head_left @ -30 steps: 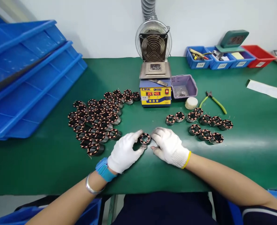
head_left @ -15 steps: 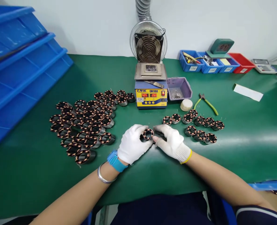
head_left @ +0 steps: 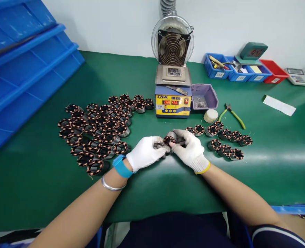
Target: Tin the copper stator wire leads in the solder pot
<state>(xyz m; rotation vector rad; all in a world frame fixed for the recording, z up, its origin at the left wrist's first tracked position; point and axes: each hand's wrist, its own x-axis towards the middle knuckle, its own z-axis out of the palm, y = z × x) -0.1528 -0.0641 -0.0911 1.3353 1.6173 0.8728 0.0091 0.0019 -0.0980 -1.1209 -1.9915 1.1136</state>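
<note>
My right hand (head_left: 190,148), in a white glove, grips a motor stator (head_left: 170,136) with copper windings between thumb and fingers. The stator is tilted, its wound end facing down toward me. My left hand (head_left: 145,153), gloved too, has its fingers closed together just below and left of the stator. What lies between those fingertips, if anything, is too small to make out. To the left stands a large group of similar stators (head_left: 100,132). A smaller group of stators (head_left: 226,134) with thin wire ends stands to the right.
Behind my hands is a solder pot unit (head_left: 172,109) with a fan (head_left: 173,50). Beside it are a purple bin (head_left: 205,90), a round pale pad (head_left: 210,116) and green-handled cutters (head_left: 236,117). Blue crates (head_left: 36,74) lean at left. Small bins (head_left: 216,73) line the back right.
The stator has gone from upright between both hands to tilted in my right hand's grip. My left fingers have moved from around its side to below it. The camera view has shifted.
</note>
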